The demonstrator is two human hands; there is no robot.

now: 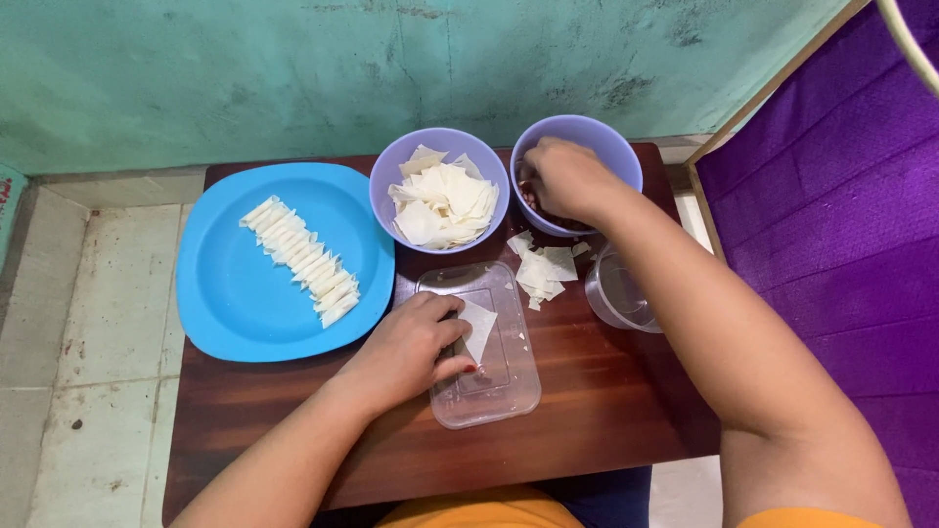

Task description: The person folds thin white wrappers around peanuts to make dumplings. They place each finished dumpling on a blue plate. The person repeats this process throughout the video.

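**Wrapper folding station: count and visibility**

Two purple bowls: one (440, 191) holds white wrappers, the other (577, 147) has its contents hidden by the right hand (567, 181), grip unclear. One blue plate (235, 293), one folded row. Left hand (411, 347) pins a triangular white wrapper (479, 328) on a clear lid (489, 381) at frame centre, fingers loosely curled.

**Colours on the table**

Table (587, 411): dark red-brown wood w/ grain streaks. Plate (235, 293): bright blue, plain. Folded wraps (303, 259): cream-white. 2 bowls (391, 181), (616, 147): lavender; wrappers (445, 203) in the left one off-white. Lid (494, 391) & cup (616, 293): clear. Wall (293, 68): mottled teal, dark blotches. Mat (841, 196): purple, woven texture.
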